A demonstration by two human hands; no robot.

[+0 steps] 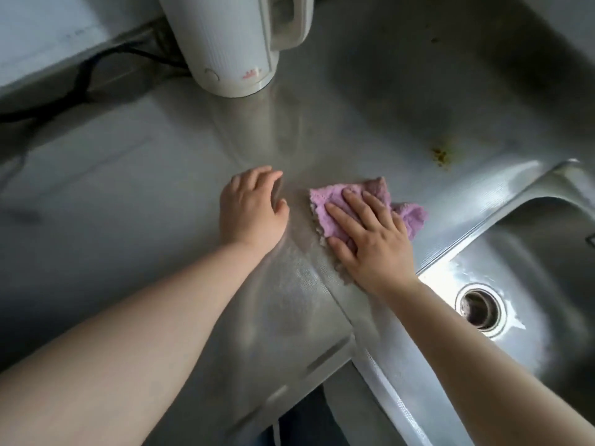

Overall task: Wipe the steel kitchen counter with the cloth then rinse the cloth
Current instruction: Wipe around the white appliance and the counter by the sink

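Right hand (370, 239) covering much of cloth (409, 217), kettle (231, 43) top cropped

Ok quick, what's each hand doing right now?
Left hand: open, empty, resting on the counter.
Right hand: open, pressed flat on the purple cloth.

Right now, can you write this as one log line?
step: wiping | right hand: flat on purple cloth | left hand: bare on steel counter | yellow stain: unwiped | rinse: not yet

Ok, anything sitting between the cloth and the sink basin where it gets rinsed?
Nothing visible does. The right hand presses the purple cloth flat on the steel counter; only bare steel and the raised rim lie between it and the sink basin.
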